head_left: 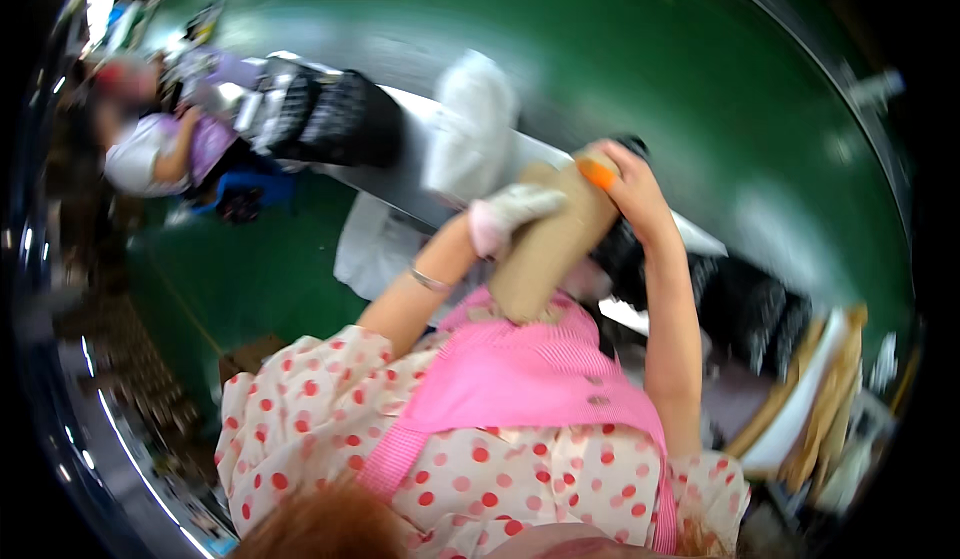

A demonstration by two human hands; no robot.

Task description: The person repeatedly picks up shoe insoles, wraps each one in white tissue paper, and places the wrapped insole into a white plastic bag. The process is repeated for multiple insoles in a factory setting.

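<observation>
A long tan piece (556,249), smooth and perhaps paper or card, slants in front of my chest, its lower end against my pink apron. I cannot make out its exact kind. My right hand (630,184) grips its upper end, fingers closed over the edge; a bright orange cover is on the thumb. In a white glove, my left hand (522,206) lies on the piece's left side with its fingers stretched out. Something small and dark shows just behind my right fingers, too blurred to name.
A white plastic bag (472,124) stands on the long narrow bench (390,194) before me. Black bundles (350,119) sit to its left, more black bundles (745,309) to the right. Brown paper sheets (825,399) stand at the right. Another person (165,144) sits far left.
</observation>
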